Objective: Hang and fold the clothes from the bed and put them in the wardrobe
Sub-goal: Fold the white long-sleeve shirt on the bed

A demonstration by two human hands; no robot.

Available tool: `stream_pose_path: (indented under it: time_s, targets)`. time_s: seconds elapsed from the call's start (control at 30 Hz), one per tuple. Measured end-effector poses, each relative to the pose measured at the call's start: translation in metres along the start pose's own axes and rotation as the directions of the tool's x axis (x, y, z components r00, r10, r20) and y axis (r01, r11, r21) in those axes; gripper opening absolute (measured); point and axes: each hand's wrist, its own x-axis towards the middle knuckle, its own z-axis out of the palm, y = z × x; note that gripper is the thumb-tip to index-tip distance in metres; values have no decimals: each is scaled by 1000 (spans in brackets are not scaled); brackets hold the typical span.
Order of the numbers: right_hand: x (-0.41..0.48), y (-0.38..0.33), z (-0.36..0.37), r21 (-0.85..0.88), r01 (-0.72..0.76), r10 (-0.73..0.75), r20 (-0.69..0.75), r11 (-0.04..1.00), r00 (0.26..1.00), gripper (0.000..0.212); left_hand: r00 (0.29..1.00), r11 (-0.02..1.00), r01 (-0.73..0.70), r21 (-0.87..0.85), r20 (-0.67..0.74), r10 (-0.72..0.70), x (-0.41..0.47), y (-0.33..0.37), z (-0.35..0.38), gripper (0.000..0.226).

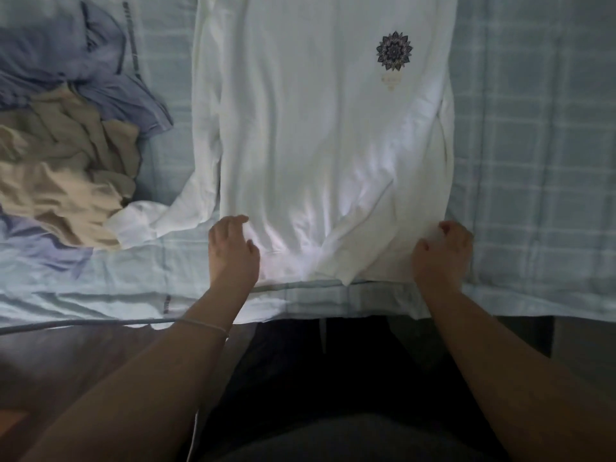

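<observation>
A white long-sleeved shirt (316,128) with a dark flower print lies flat on the bed, its hem toward me. One sleeve runs down its left side; the other is folded across the lower right. My left hand (233,251) rests at the hem's left corner, fingers curled and slightly apart, touching the cloth; whether it grips the cloth I cannot tell. My right hand (443,251) pinches the hem's right corner. A heap of clothes lies at the left: a beige garment (63,168) and a blue-grey garment (63,55).
The bed carries a pale blue checked sheet (533,145); its near edge runs across the frame just below my hands. A thin cable (83,323) runs along the bed edge at the left. Dark floor lies below. The wardrobe is out of view.
</observation>
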Motion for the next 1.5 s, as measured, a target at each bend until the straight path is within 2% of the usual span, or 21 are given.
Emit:
stream_pose_path:
  time_s: [0.1, 0.2, 0.3, 0.37, 0.43, 0.5, 0.57, 0.73, 0.8, 0.9, 0.97, 1.03, 1.1, 1.13, 1.2, 1.23, 1.27, 1.3, 1.37, 1.43, 1.5]
  targets:
    - [-3, 15, -9, 21, -237, 232, 138, 971, 963, 53, 948, 945, 307, -114, 123, -293, -19, -27, -3, 51]
    - [1, 13, -8, 23, -297, 282, 254, 955, 925, 45, 839, 776, 542, -323, 252, -482, -19, -35, -5, 50]
    - [2, 13, -8, 19, -312, 297, 258, 950, 919, 39, 752, 641, 658, -396, 308, -582, -14, -41, -9, 35]
    - [0, 15, -8, 47, -362, 335, 284, 931, 899, 46, 739, 651, 671, -355, 384, -553, -13, -45, -12, 24]
    - [-3, 19, -8, 41, -411, 381, 300, 911, 875, 51, 720, 658, 682, -320, 448, -529, -12, -54, -9, 26]
    - [-6, 22, -8, -3, -429, 410, 302, 903, 861, 43, 691, 598, 713, -365, 510, -512, -14, -57, -9, 27]
    - [-7, 26, -10, -32, -431, 424, 262, 902, 867, 38, 694, 588, 712, -385, 513, -505, -19, -56, -14, 22]
    - [-8, 31, -14, -143, -397, 422, 299, 907, 856, 37, 791, 827, 550, -117, 390, -471, -27, -61, -12, 21]
    - [-6, 24, -15, -194, -374, 417, 288, 907, 862, 38, 796, 865, 501, -30, 409, -447, -22, -60, -10, 25]
    - [-1, 9, -19, -155, -345, 364, 126, 926, 923, 36, 807, 884, 466, 42, 390, -444, -10, -57, -12, 37]
    - [-1, -5, -18, -68, -182, 188, 85, 981, 979, 32, 847, 903, 421, 79, 322, -423, 0, -47, -19, 35]
    - [-5, -21, -10, -7, 145, -142, 139, 989, 980, 25, 911, 952, 296, 75, 277, -305, 11, -29, -25, 28]
    - [-12, -38, 4, 0, 436, -418, 279, 900, 864, 22, 933, 987, 156, 38, 324, -160, 24, -8, -27, 18]
    - [-17, -46, 11, 12, 525, -492, 370, 851, 788, 21, 923, 995, 102, 17, 371, -101, 30, 4, -27, 15]
    - [-28, -57, 25, 23, 628, -531, 560, 778, 636, 21, 874, 998, 45, -47, 485, -17, 42, 27, -26, 15]
    - [-35, -60, 34, 2, 642, -497, 636, 766, 591, 23, 839, 996, 29, -84, 543, 21, 46, 39, -25, 16]
    - [-42, -63, 43, -34, 627, -443, 678, 778, 587, 25, 800, 994, 21, -111, 598, 50, 49, 51, -23, 17]
    - [-48, -65, 51, -73, 584, -388, 681, 808, 622, 28, 764, 992, 15, -127, 641, 71, 52, 60, -19, 18]
    - [-56, -72, 65, -98, 425, -294, 584, 900, 757, 26, 718, 991, 31, -129, 693, 67, 55, 74, -6, 20]
    - [-57, -82, 68, -15, 194, -173, 384, 981, 907, 13, 682, 981, 103, -163, 730, 49, 55, 83, 7, 19]
    - [-51, -88, 64, 76, 18, -28, 125, 997, 992, 7, 659, 971, 134, -199, 749, 62, 53, 88, 18, 19]
